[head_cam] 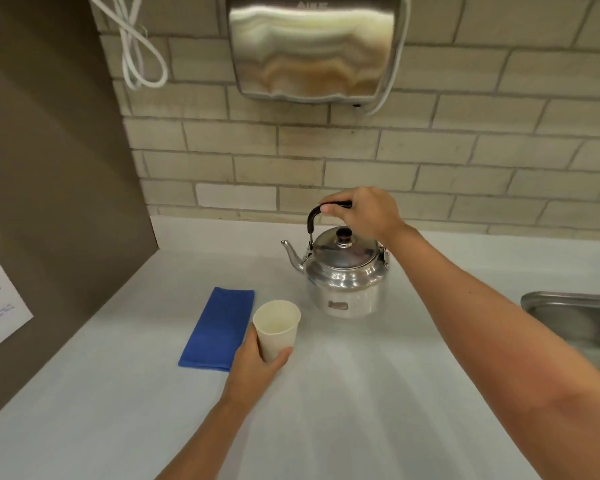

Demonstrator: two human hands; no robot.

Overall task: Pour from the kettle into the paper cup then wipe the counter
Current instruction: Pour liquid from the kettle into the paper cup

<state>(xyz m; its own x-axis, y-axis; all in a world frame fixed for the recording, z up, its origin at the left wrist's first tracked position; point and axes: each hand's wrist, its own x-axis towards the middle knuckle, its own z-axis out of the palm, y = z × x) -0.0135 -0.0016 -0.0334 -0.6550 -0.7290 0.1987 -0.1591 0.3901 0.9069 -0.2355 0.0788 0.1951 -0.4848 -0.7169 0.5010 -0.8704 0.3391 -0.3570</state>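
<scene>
**Kettle gripped, cup steadied: spill risks before the pour**

A pale counter (361,393) is backed by a beige tiled wall, with a steel hand dryer (312,46) mounted above at 12 o'clock and the corner of a steel sink (575,323) seen at 3 o'clock.

The right hand (364,211) is closed around the black handle of the kettle (343,271), which appears to sit upright on the counter, lid on, spout pointed towards 9 o'clock. The left hand (257,358) is wrapped around the lower wall of the paper cup (277,329), at 7 o'clock from the kettle and near it; the cup is tilted slightly and looks empty. Whether its base rests on the counter cannot be told. A folded blue cloth (219,329) lies flat just beside the cup, at its 9 o'clock.

The pour is judged not yet begun. Several faults are possible from here:

- The thin cup could be crushed or buckled if it is squeezed while being filled.
- The stream could overshoot the narrow rim if the kettle is tipped too quickly, and the fingers around the cup could be wetted or scalded.
- The lid could slide off at a steep tilt, since nothing is seen holding it down.
- The cloth could be soaked early by any stray flow.
</scene>
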